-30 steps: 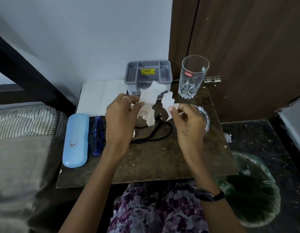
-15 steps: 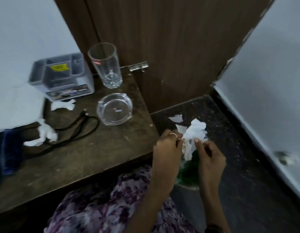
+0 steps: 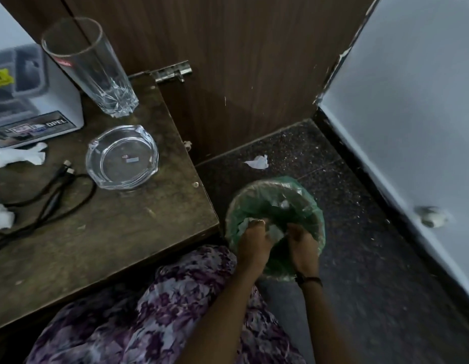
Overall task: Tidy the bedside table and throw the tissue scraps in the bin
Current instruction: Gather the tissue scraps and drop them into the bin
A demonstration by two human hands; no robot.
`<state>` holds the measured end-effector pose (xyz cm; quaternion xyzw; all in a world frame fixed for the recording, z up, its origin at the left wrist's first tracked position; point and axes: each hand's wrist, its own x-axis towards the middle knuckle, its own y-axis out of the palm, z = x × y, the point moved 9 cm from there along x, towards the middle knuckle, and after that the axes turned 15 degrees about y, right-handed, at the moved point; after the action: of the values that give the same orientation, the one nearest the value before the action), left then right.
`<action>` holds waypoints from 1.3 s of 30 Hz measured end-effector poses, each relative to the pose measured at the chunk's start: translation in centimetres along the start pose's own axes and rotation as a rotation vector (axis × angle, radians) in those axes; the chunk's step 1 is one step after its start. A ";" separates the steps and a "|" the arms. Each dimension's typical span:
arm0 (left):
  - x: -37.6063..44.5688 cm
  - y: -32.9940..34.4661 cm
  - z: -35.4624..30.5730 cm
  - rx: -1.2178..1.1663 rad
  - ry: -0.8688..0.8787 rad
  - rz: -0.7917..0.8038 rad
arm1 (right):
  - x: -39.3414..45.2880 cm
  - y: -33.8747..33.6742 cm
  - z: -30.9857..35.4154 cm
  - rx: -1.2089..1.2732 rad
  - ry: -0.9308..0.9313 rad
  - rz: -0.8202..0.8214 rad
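Both my hands are down inside the mouth of the bin [image 3: 316,208], which has a green plastic liner and stands on the floor to the right of the bedside table [image 3: 118,240]. My left hand [image 3: 254,241] and my right hand [image 3: 302,244] pinch pale tissue scraps [image 3: 276,231] between them, below the rim. Two more white tissue scraps lie on the table at its left: one [image 3: 20,156] in front of the box, one [image 3: 1,218] at the frame's edge. Another scrap [image 3: 257,162] lies on the dark floor behind the bin.
On the table stand a tall empty glass [image 3: 97,67], a glass ashtray [image 3: 122,157], a grey organiser box [image 3: 31,101] and a black cable [image 3: 55,198]. A brown wooden door [image 3: 228,61] is behind, a pale wall [image 3: 411,114] to the right. My floral-clothed lap fills the bottom.
My hands carried the tissue scraps from above the table to the right and then down into the bin. My view swung right and leaned closer to the bin.
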<state>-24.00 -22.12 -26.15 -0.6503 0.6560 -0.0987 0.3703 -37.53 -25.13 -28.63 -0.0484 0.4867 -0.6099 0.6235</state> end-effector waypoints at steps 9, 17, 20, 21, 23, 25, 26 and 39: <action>-5.5 -12.4 -7.8 -0.141 0.265 -0.352 | -11.5 -5.2 13.4 0.321 -0.421 -0.130; -15.9 -28.3 -2.1 -0.187 0.249 -0.827 | -24.1 0.8 25.8 0.267 -0.766 0.177; -19.0 -32.9 2.9 0.026 0.117 -0.973 | -27.3 5.8 29.4 0.068 -0.910 0.214; -19.9 -34.1 4.6 0.090 0.055 -1.008 | -28.0 7.4 30.5 0.006 -0.949 0.222; -21.3 -36.0 7.9 0.179 -0.059 -1.044 | -29.2 10.2 32.7 -0.114 -1.008 0.204; -21.5 -37.0 10.7 0.220 -0.136 -1.021 | -29.6 12.8 34.9 -0.224 -1.049 0.145; -21.3 -37.3 11.8 0.229 -0.164 -0.995 | -29.6 14.0 36.0 -0.271 -1.061 0.111; -21.2 -38.7 13.2 0.122 -0.076 -1.039 | -29.6 14.5 38.3 -0.296 -1.119 -0.057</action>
<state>11.80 -3.08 -4.23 -0.8703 0.2263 -0.2837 0.3330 4.77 -17.94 -1.94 -0.4633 0.1614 -0.4336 0.7558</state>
